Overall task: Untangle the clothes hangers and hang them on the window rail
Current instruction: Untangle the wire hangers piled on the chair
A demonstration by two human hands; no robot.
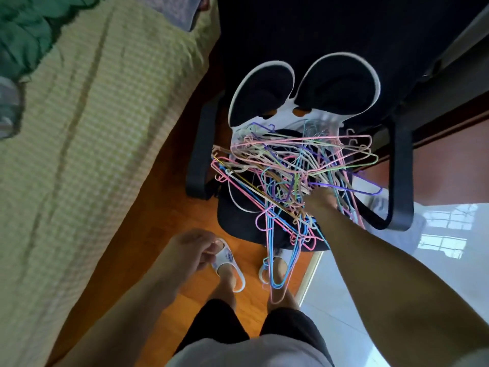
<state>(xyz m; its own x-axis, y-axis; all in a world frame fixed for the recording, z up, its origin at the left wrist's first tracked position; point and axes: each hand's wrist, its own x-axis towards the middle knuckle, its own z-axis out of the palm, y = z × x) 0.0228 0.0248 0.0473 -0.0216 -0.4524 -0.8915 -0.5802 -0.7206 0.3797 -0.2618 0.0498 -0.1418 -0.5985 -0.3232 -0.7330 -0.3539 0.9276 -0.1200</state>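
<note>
1. Fingers of the right hand [318,201] buried in the tangle, hidden among the wires; whether curled on a hanger or merely pushed in, impossible to tell; right forearm stretched down from the lower right across the front of the seat.
2. Fingers [209,251] of the left hand [189,251] loosely curled, thumb close to the fingertips, apparently clasping nothing; hand held low over the floor, well apart from the pile, above the left foot.
3. Tangled clothes hangers [291,168] heaped on the seat of a black office chair [399,176]; thin wire hangers in pink, blue, purple, green, cream and yellow, crossed and hooked through one another; several pink and blue ones [277,260] dangling over the front edge of the seat down toward the right foot; a purple one jutting out to the right near the armrest.
4. White-rimmed double-lobed backrest [304,88] of the chair just behind the pile; black armrests on either side.
5. White slippers [229,266] on both feet, on an orange wooden floor [158,213]; dark shorts and a pale shirt at the bottom edge.
6. Bed with a pale green checked sheet [79,141] to the left; a green blanket [29,30] bunched at the upper left corner.
7. Glossy pale tiled floor [397,260] to the right, reflecting a barred window.
</note>
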